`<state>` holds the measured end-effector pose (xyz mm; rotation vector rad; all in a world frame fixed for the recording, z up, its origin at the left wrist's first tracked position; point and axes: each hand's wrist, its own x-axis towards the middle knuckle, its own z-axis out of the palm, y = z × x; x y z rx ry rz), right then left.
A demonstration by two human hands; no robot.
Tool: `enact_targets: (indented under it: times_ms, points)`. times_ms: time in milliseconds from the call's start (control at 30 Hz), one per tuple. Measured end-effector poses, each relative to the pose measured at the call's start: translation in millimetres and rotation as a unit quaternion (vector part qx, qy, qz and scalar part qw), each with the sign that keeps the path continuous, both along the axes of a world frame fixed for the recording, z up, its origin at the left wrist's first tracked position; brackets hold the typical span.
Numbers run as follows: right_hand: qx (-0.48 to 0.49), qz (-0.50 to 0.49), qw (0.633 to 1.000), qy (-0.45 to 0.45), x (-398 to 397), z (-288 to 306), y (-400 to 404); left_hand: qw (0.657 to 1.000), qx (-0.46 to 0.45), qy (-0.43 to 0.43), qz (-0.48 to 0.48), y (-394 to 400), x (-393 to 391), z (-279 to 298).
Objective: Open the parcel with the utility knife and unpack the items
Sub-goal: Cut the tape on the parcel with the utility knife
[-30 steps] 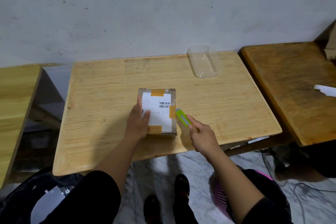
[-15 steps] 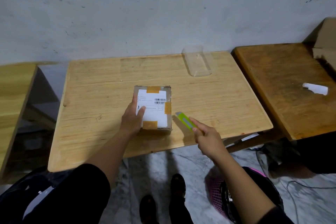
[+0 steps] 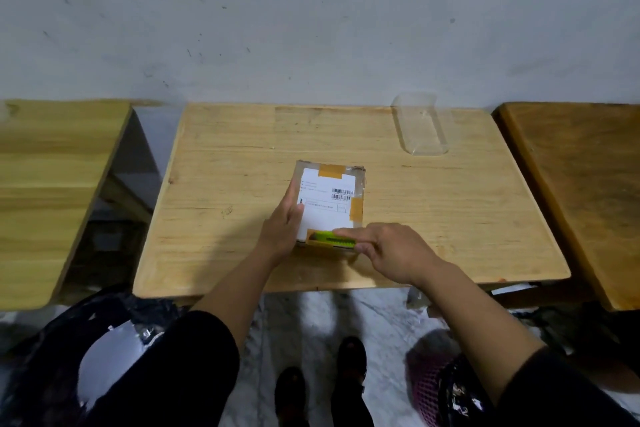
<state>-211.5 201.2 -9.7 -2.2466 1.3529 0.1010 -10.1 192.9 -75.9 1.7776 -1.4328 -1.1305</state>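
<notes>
A small cardboard parcel point(image 3: 330, 199) with a white shipping label and orange tape patches lies on the middle wooden table point(image 3: 433, 211). My left hand point(image 3: 282, 230) rests flat against the parcel's left side, thumb on the label. My right hand point(image 3: 393, 250) grips a lime-green utility knife point(image 3: 330, 239), which lies sideways across the parcel's near edge, over the orange tape there, tip pointing left. The blade itself is too small to make out.
A clear plastic tray point(image 3: 420, 125) sits at the table's back right by the wall. Other wooden tables stand to the left point(image 3: 52, 184) and right point(image 3: 585, 184). Below are a black bag point(image 3: 69, 357), a pink mesh basket point(image 3: 429, 381) and my shoes.
My right hand has swung the knife from the parcel's right side onto its near edge, now pointing left. The left hand stays on the parcel. The camera view has shifted left.
</notes>
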Motion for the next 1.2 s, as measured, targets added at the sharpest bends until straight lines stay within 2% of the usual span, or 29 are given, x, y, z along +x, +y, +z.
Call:
enact_targets:
  times_ms: [200,367,600,700,767,833,933,1000,1067,1200]
  points:
    - [-0.003,0.059,0.998,0.002,5,-3,-11,1.000,-0.001,0.010,0.011,0,2,-4]
    - [0.005,0.068,0.998,0.000,8,0,-16,1.000,0.004,0.017,0.018,0,2,-6]
    - [0.007,0.101,0.991,0.089,-20,13,-24,0.999,0.013,0.042,0.031,0,2,-9]
    - [0.036,0.071,0.992,0.096,-40,6,-21,0.998,0.014,0.040,0.036,-1,1,-11]
    - [0.071,0.019,0.997,0.027,-49,3,-16,0.999,0.009,0.032,0.032,-1,1,-12]
    - [0.102,-0.075,0.987,-0.100,-53,4,-10,0.999,0.004,0.029,0.028,-2,1,-14]
    - [0.091,-0.207,0.950,-0.215,-42,-10,2,0.999,0.001,0.022,0.029,-3,1,-15]
    - [0.129,-0.285,0.907,-0.281,-25,-21,14,1.000,-0.001,0.015,0.024,-3,1,-16]
    - [0.167,-0.332,0.870,-0.323,-10,-32,25,1.000,-0.002,0.007,0.022,-2,2,-18]
    - [0.160,-0.375,0.838,-0.363,1,-42,31,1.000,-0.001,-0.004,0.022,-3,1,-18]
